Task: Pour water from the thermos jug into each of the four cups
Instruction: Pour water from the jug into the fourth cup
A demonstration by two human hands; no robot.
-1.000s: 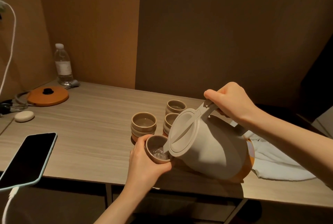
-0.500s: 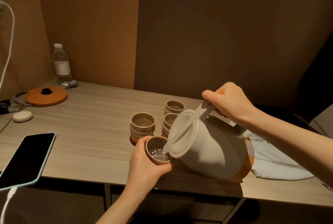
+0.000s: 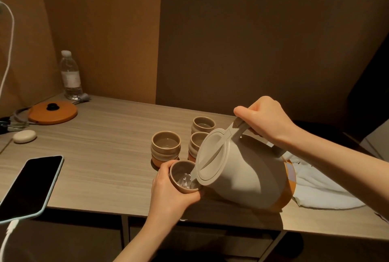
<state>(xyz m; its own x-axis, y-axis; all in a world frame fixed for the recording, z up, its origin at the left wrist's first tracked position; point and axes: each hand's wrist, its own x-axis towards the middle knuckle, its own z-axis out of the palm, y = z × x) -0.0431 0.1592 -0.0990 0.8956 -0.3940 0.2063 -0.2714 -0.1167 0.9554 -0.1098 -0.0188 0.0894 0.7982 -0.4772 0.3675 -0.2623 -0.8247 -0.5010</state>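
My right hand (image 3: pixel 266 120) grips the handle of the beige thermos jug (image 3: pixel 242 173), which is tilted steeply to the left with its orange base raised. Water runs from its spout into a small brown cup (image 3: pixel 181 174) that my left hand (image 3: pixel 168 192) holds, tilted toward the jug, near the table's front edge. Three more ceramic cups stand behind it: one at the left (image 3: pixel 165 148), one partly hidden by the jug's lid (image 3: pixel 196 142), and one farther back (image 3: pixel 203 124). The left and far cups have water in them.
A white cloth (image 3: pixel 320 190) lies to the right of the jug on the wooden table (image 3: pixel 101 152). A phone (image 3: pixel 29 186) on a cable lies at the front left. An orange lid (image 3: pixel 52 112), a water bottle (image 3: pixel 70 75) and a small white case (image 3: pixel 24 136) sit at the back left.
The jug stays tilted and water keeps running into the held cup. Both hands hold nearly the same positions.
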